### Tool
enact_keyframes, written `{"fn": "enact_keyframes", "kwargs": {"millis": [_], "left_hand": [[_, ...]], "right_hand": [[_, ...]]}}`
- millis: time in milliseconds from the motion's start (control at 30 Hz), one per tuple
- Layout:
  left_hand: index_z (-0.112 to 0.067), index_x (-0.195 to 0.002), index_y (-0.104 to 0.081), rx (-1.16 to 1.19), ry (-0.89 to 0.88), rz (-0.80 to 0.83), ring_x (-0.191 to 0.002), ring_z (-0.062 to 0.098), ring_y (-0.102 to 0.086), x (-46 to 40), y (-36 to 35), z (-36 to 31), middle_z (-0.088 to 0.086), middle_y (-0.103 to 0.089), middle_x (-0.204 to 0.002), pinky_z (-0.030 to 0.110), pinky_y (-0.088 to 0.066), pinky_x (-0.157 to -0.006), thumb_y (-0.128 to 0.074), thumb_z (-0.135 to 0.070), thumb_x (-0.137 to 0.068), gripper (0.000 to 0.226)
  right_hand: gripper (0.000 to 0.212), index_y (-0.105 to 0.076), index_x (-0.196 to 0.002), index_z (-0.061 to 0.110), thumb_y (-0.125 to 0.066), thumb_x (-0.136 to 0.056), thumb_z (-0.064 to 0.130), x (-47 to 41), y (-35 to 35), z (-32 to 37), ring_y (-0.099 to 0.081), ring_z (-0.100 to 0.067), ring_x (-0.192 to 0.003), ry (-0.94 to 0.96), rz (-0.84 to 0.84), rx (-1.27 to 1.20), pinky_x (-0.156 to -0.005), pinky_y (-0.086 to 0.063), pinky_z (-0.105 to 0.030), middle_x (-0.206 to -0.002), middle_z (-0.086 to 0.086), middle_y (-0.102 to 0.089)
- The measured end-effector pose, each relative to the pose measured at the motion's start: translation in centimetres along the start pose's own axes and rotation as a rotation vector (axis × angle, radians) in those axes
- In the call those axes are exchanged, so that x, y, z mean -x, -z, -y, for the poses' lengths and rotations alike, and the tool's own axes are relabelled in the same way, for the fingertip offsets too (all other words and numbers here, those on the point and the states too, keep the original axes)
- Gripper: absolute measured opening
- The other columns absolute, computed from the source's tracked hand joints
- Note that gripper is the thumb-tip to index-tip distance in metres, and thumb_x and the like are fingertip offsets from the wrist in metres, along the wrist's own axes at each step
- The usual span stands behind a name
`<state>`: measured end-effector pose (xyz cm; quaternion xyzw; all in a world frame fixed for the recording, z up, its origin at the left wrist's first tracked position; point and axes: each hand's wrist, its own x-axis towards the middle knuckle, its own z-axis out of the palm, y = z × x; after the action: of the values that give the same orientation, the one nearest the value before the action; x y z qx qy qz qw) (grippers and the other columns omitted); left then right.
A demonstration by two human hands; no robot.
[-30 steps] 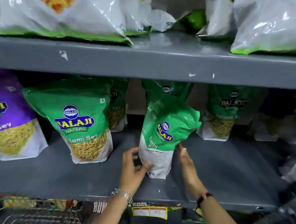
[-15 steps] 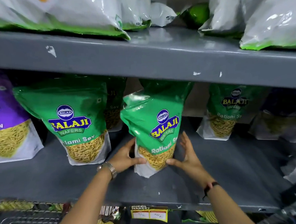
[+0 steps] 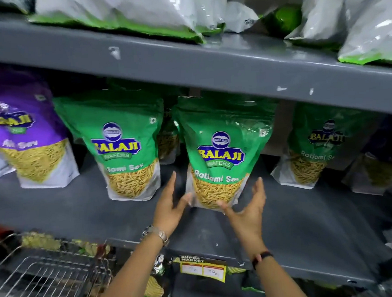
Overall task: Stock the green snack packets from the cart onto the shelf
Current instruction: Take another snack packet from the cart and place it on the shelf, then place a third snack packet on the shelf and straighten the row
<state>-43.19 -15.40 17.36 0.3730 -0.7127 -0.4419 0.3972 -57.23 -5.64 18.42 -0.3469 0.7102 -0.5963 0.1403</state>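
Note:
A green Ratlami Sev packet [image 3: 222, 151] stands upright on the grey middle shelf [image 3: 79, 213], facing front. My left hand [image 3: 171, 207] is at its lower left corner and my right hand [image 3: 247, 211] at its lower right. Both hands have their fingers spread, and only the thumbs touch the packet's bottom edge. A second green packet [image 3: 121, 148] stands to its left and a third [image 3: 316, 145] to its right, further back. More green packets stand behind them in shadow. The wire cart [image 3: 42, 279] is at the lower left.
A purple sev packet [image 3: 29, 140] stands at the shelf's left end. The upper shelf board [image 3: 185, 64] hangs low over the packet tops and carries white-and-green bags [image 3: 136, 12]. A yellow price label [image 3: 203, 268] is on the shelf's front edge. Bare shelf lies front right.
The packet was turned to face front and set upright further back on the shelf. My fingers have come off its sides and spread apart.

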Motion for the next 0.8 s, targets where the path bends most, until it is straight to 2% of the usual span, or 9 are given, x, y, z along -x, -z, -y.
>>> {"fn": "enact_keyframes", "kwargs": {"millis": [67,200,333,467,533,633,667,733,800], "left_hand": [[-0.014,-0.135,-0.026,-0.152,-0.107,-0.128,-0.130,0.003,-0.021,2.2,2.2,0.3,-0.004,-0.027,-0.139,0.022,-0.018,-0.109,-0.041,-0.057,-0.080,0.071],[-0.019,-0.133,-0.024,-0.482,-0.065,-0.269,-0.131,0.012,-0.018,8.2,9.2,4.4,0.006,-0.031,-0.139,0.015,-0.003,-0.110,-0.021,-0.061,-0.084,0.064],[-0.008,-0.134,-0.027,-0.568,0.295,-0.480,-0.135,0.028,-0.025,17.2,17.9,9.2,0.015,-0.032,-0.143,0.038,-0.016,-0.111,-0.014,-0.069,-0.079,0.083],[0.002,-0.127,-0.037,-0.546,0.713,-0.730,-0.122,0.046,-0.042,27.5,24.3,13.2,0.028,-0.045,-0.134,0.058,-0.032,-0.102,-0.013,-0.080,-0.069,0.103],[0.006,-0.120,-0.044,-0.484,0.889,-0.782,-0.108,0.049,-0.053,32.1,26.0,15.4,0.033,-0.055,-0.120,0.058,-0.042,-0.092,-0.015,-0.081,-0.068,0.106],[0.005,-0.117,-0.047,-0.352,1.097,-0.848,-0.101,0.047,-0.057,36.7,27.1,18.9,0.034,-0.060,-0.109,0.052,-0.046,-0.088,-0.027,-0.084,-0.061,0.107],[0.005,-0.117,-0.047,-0.318,1.141,-0.854,-0.101,0.047,-0.057,37.2,27.4,19.5,0.035,-0.060,-0.109,0.051,-0.046,-0.088,-0.041,-0.080,-0.059,0.103],[0.009,-0.116,-0.047,-0.280,1.218,-0.860,-0.107,0.047,-0.054,37.2,28.3,20.8,0.037,-0.056,-0.114,0.049,-0.043,-0.093,-0.070,-0.047,-0.053,0.087],[0.013,-0.117,-0.043,-0.227,1.216,-0.832,-0.117,0.045,-0.047,36.6,29.7,22.8,0.037,-0.049,-0.124,0.045,-0.037,-0.100,-0.082,-0.018,-0.053,0.081]], "right_hand": [[0.079,-0.027,-0.132,0.023,-0.071,-0.069,0.034,3.2,-0.9,1.0,-0.035,-0.018,-0.128,0.201,-0.095,0.014,-0.105,-0.029,-0.019,-0.133,0.002,-0.033],[0.052,-0.030,-0.128,0.033,-0.043,-0.082,0.056,8.4,-7.0,2.2,-0.030,0.000,-0.127,0.381,0.331,0.049,-0.107,-0.019,-0.007,-0.131,0.018,-0.034],[0.057,-0.024,-0.136,0.021,-0.042,-0.086,0.040,13.2,-17.0,2.8,-0.021,-0.006,-0.130,0.535,0.825,0.204,-0.105,-0.004,-0.001,-0.138,0.010,-0.028],[0.059,-0.019,-0.139,0.015,-0.049,-0.090,0.025,19.2,-27.2,2.4,-0.012,-0.002,-0.133,0.560,1.292,0.276,-0.108,-0.005,-0.014,-0.146,0.004,-0.022],[0.064,-0.013,-0.141,0.016,-0.051,-0.089,0.016,22.5,-31.8,1.2,-0.011,-0.009,-0.138,0.525,1.486,0.334,-0.113,-0.007,-0.019,-0.151,0.000,-0.015],[0.073,-0.007,-0.141,0.013,-0.056,-0.087,0.010,26.9,-37.6,-1.5,-0.011,-0.019,-0.141,0.493,1.700,0.490,-0.104,-0.007,-0.012,-0.154,-0.005,-0.007],[0.075,-0.006,-0.141,0.012,-0.057,-0.086,0.010,27.8,-39.1,-2.3,-0.010,-0.020,-0.141,0.513,1.742,0.544,-0.108,-0.009,-0.017,-0.155,-0.007,-0.005],[0.081,-0.003,-0.141,0.008,-0.060,-0.083,0.009,29.6,-42.2,-4.0,-0.007,-0.022,-0.142,0.531,1.822,0.644,-0.114,-0.010,-0.027,-0.155,-0.011,-0.003],[0.086,0.000,-0.140,0.006,-0.062,-0.081,0.007,31.4,-44.8,-5.8,-0.005,-0.024,-0.142,0.520,1.886,0.716,-0.115,-0.009,-0.029,-0.154,-0.013,0.000]]}}
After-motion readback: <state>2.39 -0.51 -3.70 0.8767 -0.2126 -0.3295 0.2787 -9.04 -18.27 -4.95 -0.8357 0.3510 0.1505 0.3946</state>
